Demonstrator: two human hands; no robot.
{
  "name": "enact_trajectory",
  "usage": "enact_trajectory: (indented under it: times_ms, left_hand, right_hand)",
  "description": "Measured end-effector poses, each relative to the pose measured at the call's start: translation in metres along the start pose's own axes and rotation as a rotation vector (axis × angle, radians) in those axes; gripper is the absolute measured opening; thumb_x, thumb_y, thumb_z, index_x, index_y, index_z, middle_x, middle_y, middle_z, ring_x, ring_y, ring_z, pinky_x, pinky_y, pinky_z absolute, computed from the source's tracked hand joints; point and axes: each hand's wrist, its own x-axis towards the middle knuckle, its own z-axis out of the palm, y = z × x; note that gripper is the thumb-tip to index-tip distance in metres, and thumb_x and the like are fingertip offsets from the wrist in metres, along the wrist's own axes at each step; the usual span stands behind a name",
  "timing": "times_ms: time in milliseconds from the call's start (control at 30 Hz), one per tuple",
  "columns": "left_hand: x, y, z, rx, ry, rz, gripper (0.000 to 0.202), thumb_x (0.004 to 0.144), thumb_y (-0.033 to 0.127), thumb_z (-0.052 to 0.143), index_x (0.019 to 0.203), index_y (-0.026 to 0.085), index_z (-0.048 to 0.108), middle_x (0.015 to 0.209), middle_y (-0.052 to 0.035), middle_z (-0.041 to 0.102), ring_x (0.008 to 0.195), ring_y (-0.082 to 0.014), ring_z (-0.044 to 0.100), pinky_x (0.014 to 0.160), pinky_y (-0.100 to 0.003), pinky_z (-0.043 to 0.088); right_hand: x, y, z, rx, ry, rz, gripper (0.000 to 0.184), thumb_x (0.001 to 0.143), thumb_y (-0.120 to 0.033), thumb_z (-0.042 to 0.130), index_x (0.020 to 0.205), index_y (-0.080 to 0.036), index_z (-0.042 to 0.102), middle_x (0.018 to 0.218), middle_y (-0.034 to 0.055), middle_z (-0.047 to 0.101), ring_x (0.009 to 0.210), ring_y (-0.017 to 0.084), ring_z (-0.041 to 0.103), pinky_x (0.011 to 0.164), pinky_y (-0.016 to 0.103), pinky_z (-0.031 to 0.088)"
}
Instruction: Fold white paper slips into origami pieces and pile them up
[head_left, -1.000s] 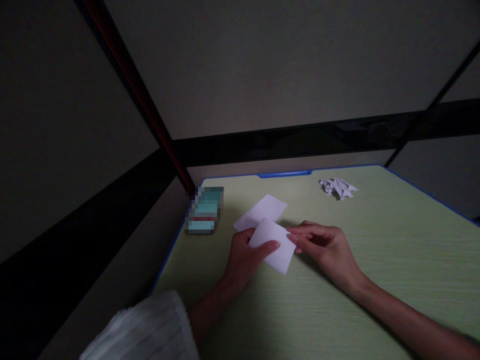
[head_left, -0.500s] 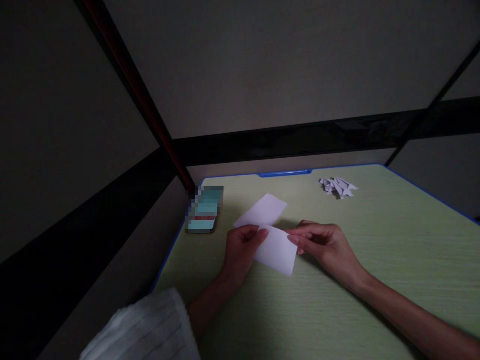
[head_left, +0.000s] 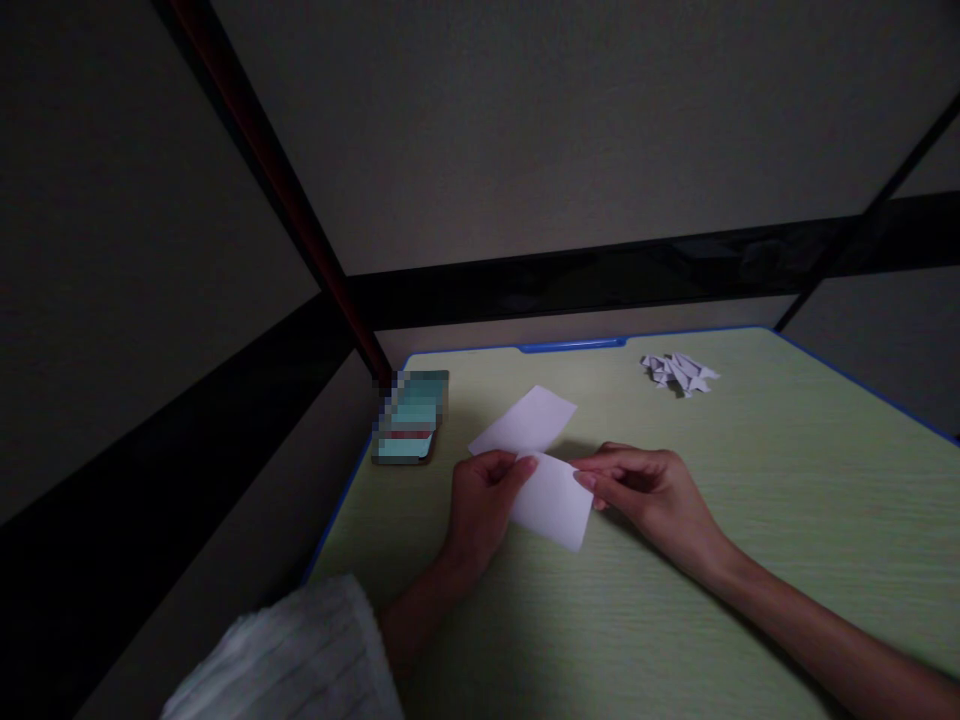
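A small white sheet of paper (head_left: 553,505) is held above the table between both hands, its lower edge hanging toward me. My left hand (head_left: 484,500) pinches its upper left corner, thumb on top. At its upper right edge, my right hand (head_left: 637,490) grips the paper between thumb and fingers. Just beyond lies a second white sheet (head_left: 529,418), flat on the table and partly hidden behind the held one and my left hand.
The light green table (head_left: 787,520) has a blue rim and a blue handle (head_left: 572,345) at its far edge. A pile of folded white paper pieces (head_left: 679,374) sits at the back right. A blurred-out phone (head_left: 412,415) lies at the left edge, near the wall.
Both hands keep their grip on the sheet, which has barely moved. The whole view has shifted very slightly.
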Motion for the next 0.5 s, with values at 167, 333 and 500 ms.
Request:
enact_trajectory:
  times_ms: [167, 333, 500]
  left_hand:
    - [-0.0013, -0.0009, 0.0000, 0.015, 0.019, 0.037, 0.021, 0.057, 0.030, 0.062, 0.050, 0.011, 0.058, 0.045, 0.0021, 0.053, 0.042, -0.0067, 0.040, 0.039, -0.017, 0.027]
    - [-0.0016, -0.0015, -0.0006, -0.017, 0.055, 0.028, 0.021, 0.056, 0.030, 0.063, 0.050, 0.011, 0.058, 0.045, 0.0027, 0.053, 0.042, -0.0066, 0.041, 0.040, -0.017, 0.028]
    - [-0.0021, -0.0027, 0.0005, -0.026, 0.045, 0.021, 0.021, 0.057, 0.030, 0.063, 0.050, 0.011, 0.057, 0.046, 0.0026, 0.054, 0.042, -0.0060, 0.040, 0.040, -0.017, 0.028]
  right_hand:
    - [-0.0002, 0.0034, 0.0029, 0.042, 0.058, 0.056, 0.021, 0.055, -0.030, 0.068, 0.068, -0.014, 0.067, 0.049, -0.0003, 0.055, 0.043, 0.007, 0.045, 0.038, 0.020, 0.036]
    - [-0.0003, 0.0037, 0.0064, 0.112, 0.053, 0.118, 0.022, 0.052, -0.029, 0.070, 0.066, -0.013, 0.064, 0.046, -0.0028, 0.054, 0.040, 0.006, 0.044, 0.038, 0.019, 0.035]
    - [-0.0007, 0.0048, 0.0079, 0.129, 0.009, 0.154, 0.014, 0.052, -0.023, 0.070, 0.057, -0.013, 0.061, 0.042, -0.0045, 0.052, 0.038, 0.005, 0.042, 0.037, 0.018, 0.032]
